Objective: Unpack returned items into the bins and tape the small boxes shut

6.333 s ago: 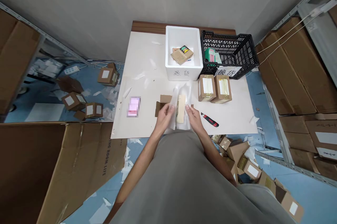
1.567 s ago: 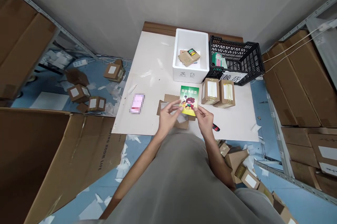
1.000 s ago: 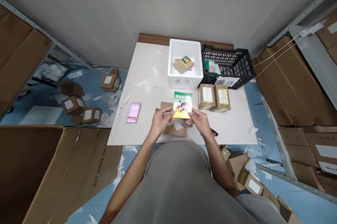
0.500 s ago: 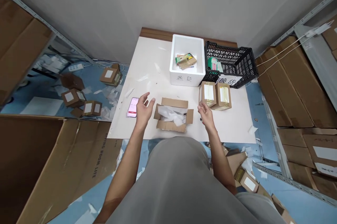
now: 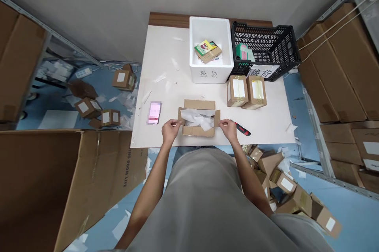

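An opened small cardboard box [image 5: 199, 105] with white wrapping paper [image 5: 197, 119] inside lies near the front edge of the white table [image 5: 166, 66]. My left hand [image 5: 169, 129] pinches the box's left flap. My right hand [image 5: 227, 127] pinches its right flap. Behind stands a white foam box [image 5: 211, 71] holding a green-yellow booklet [image 5: 203, 46] on top of brown card packs. Two sealed small cartons [image 5: 246, 92] stand to the right of the open box.
A black plastic crate [image 5: 266, 53] sits at the back right. A red-black utility knife [image 5: 243, 129] lies beside my right hand, a pink phone [image 5: 154, 112] to the left. A large open carton [image 5: 59, 181] stands front left; small boxes [image 5: 284, 183] litter the floor, shelves flank both sides.
The paper-wrapped item was unwrapped into a green-yellow booklet; that booklet now lies in the foam box. Both hands, briefly free, have come back and taken the open box's side flaps.
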Demonstrator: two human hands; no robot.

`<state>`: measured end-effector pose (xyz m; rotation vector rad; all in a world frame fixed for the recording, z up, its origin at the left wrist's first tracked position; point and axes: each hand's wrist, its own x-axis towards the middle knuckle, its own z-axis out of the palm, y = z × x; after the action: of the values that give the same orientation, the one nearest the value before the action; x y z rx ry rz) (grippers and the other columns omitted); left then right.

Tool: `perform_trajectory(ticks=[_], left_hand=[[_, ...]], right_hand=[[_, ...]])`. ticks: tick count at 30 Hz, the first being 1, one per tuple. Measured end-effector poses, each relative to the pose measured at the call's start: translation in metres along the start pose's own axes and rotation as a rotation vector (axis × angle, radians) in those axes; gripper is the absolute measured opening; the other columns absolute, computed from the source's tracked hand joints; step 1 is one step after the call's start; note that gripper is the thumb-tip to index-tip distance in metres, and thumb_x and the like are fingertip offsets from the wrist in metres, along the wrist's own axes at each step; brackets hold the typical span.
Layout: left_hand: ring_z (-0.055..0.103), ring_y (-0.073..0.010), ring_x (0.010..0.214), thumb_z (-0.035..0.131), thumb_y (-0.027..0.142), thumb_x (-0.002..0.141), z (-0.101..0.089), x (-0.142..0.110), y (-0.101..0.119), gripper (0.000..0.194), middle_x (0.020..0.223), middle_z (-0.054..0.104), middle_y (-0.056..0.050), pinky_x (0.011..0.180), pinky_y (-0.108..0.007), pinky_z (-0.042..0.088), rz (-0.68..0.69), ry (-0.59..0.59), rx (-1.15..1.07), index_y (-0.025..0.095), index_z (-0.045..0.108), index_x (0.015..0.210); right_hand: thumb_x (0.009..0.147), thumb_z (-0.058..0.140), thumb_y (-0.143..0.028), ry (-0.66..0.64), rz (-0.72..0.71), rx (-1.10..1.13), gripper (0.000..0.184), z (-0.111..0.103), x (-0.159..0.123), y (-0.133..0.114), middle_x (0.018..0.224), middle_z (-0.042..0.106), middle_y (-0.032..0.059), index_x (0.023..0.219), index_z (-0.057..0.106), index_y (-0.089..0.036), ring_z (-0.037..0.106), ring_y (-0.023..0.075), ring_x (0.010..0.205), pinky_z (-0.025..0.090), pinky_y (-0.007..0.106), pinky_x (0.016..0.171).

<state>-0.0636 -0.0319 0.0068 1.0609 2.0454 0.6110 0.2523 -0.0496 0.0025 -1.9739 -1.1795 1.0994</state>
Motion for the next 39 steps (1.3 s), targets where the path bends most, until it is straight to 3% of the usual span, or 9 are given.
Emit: perform_trajectory(ticks=[6,12,16,21,24,26,29,33,39], left_hand=[[0.078,-0.0259,0.096,0.079,0.04,0.09,-0.023,-0.019,0.007,0.017,0.101,0.085,-0.005,0.095,-0.036,0.056,0.206,-0.088,0.0,0.024,0.075,0.092],[0.072,-0.0223,0.081,0.079,0.045,0.09,-0.028,-0.05,0.033,0.021,0.091,0.081,-0.004,0.081,-0.033,0.053,0.422,-0.277,-0.03,0.024,0.077,0.093],[0.065,-0.0186,0.071,0.079,0.046,0.091,-0.006,-0.078,0.045,0.023,0.086,0.077,-0.001,0.074,-0.031,0.049,0.561,-0.489,0.0,0.024,0.08,0.096],[0.071,-0.0188,0.071,0.079,0.045,0.094,0.051,-0.146,0.046,0.022,0.073,0.072,0.001,0.075,-0.029,0.054,0.695,-0.84,0.051,0.023,0.081,0.097],[0.082,-0.023,0.087,0.075,0.044,0.099,0.081,-0.214,0.041,0.026,0.094,0.085,-0.006,0.08,-0.032,0.064,0.796,-1.13,0.044,0.023,0.084,0.111],[0.084,-0.0276,0.115,0.07,0.042,0.102,0.092,-0.265,0.036,0.039,0.133,0.085,-0.011,0.086,-0.034,0.069,0.891,-1.397,-0.018,0.024,0.081,0.135],[0.063,-0.0309,0.157,0.065,0.035,0.104,0.095,-0.328,0.027,0.064,0.181,0.052,-0.008,0.104,-0.037,0.071,1.04,-1.728,-0.103,0.028,0.06,0.168],[0.055,-0.0315,0.164,0.059,0.024,0.106,0.092,-0.358,0.018,0.057,0.189,0.038,-0.006,0.122,-0.042,0.064,1.139,-1.825,-0.073,0.026,0.067,0.162],[0.074,-0.0262,0.141,0.058,0.015,0.101,0.111,-0.312,0.025,0.045,0.161,0.071,-0.01,0.111,-0.039,0.069,1.001,-1.689,-0.067,0.022,0.079,0.14]], right_hand=[[0.099,0.066,-0.031,0.15,-0.065,-0.219,0.017,-0.005,-0.053,-0.013,0.107,0.088,0.0111,0.092,0.079,-0.022,0.083,0.0254,0.094,0.061,0.036,0.093],[0.107,0.063,-0.034,0.355,0.126,-0.324,0.021,-0.01,-0.156,-0.013,0.103,0.086,0.0108,0.106,0.079,-0.02,0.08,0.0254,0.088,0.051,0.032,0.078],[0.108,0.062,-0.029,0.521,0.345,-0.396,0.02,-0.01,-0.232,0.005,0.089,0.083,0.0092,0.112,0.079,-0.019,0.076,0.0251,0.081,0.042,0.031,0.071],[0.11,0.061,-0.03,0.789,0.734,-0.392,0.023,-0.016,-0.34,0.034,0.082,0.079,0.0096,0.117,0.078,-0.016,0.07,0.0243,0.071,0.037,0.032,0.07],[0.111,0.058,-0.033,1.035,0.905,-0.351,0.027,-0.016,-0.416,0.047,0.083,0.08,0.0115,0.12,0.076,-0.015,0.072,0.0265,0.075,0.043,0.034,0.074],[0.112,0.051,-0.033,1.287,0.959,-0.357,0.032,-0.01,-0.466,0.051,0.097,0.084,0.0157,0.126,0.074,-0.015,0.077,0.0284,0.083,0.048,0.036,0.079],[0.111,0.043,-0.032,1.595,1.005,-0.431,0.039,0.006,-0.524,0.051,0.132,0.082,0.0229,0.128,0.073,-0.015,0.081,0.0279,0.092,0.055,0.039,0.086],[0.108,0.044,-0.037,1.653,1.04,-0.452,0.042,0.029,-0.548,0.053,0.143,0.08,0.0232,0.125,0.075,-0.016,0.082,0.0256,0.088,0.058,0.039,0.083],[0.106,0.048,-0.038,1.424,0.967,-0.334,0.042,0.012,-0.485,0.071,0.111,0.087,0.0173,0.124,0.078,-0.015,0.083,0.028,0.089,0.057,0.038,0.083]])
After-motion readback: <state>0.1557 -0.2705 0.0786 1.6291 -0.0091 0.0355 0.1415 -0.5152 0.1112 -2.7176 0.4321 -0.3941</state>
